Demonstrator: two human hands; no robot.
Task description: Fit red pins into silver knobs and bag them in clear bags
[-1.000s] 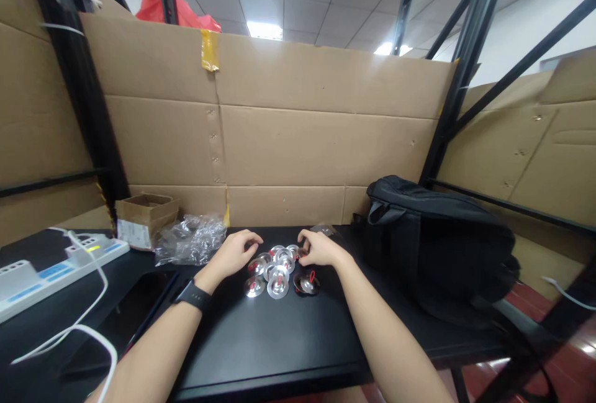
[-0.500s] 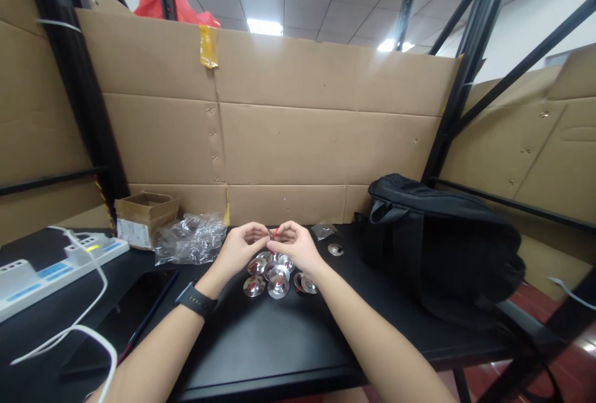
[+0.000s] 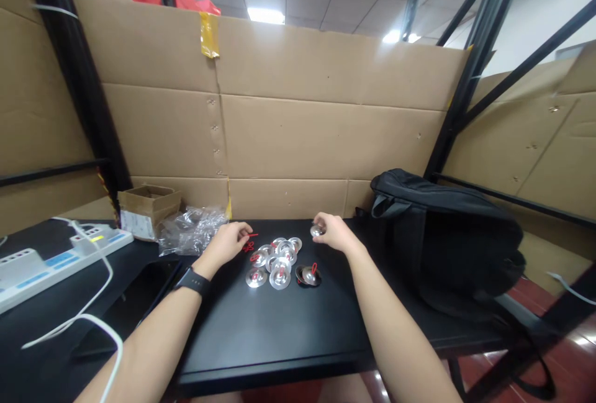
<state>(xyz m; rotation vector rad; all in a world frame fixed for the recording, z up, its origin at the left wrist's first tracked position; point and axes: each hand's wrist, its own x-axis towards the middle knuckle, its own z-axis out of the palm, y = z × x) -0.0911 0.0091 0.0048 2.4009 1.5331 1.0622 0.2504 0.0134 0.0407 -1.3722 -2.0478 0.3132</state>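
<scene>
My left hand point(image 3: 231, 239) is closed in a pinch on a thin red cord point(image 3: 252, 235) at the table's back left. Just below its fingertips, more red cord loops point(image 3: 249, 246) lie on the black tabletop. To the right, my right hand point(image 3: 334, 233) grips a shiny silver finger cymbal point(image 3: 317, 230) by its rim, between thumb and fingers. A cluster of several finger cymbals point(image 3: 280, 274), some with red loops, lies between the hands. Nearer the right forearm, another small group point(image 3: 311, 275) overlaps, with one red loop standing up.
Crumpled clear plastic point(image 3: 193, 232) and an open cardboard box point(image 3: 149, 204) sit at the back left. A white power strip point(image 3: 60, 263) with cables and a dark phone-like slab point(image 3: 125, 303) lie at left. A black backpack point(image 3: 447, 248) stands at right, before cardboard walls point(image 3: 288, 142).
My hands have parted from their shared pinch above the cymbals. The left has shifted slightly left with red cord; the right has moved right and taken hold of a finger cymbal.
</scene>
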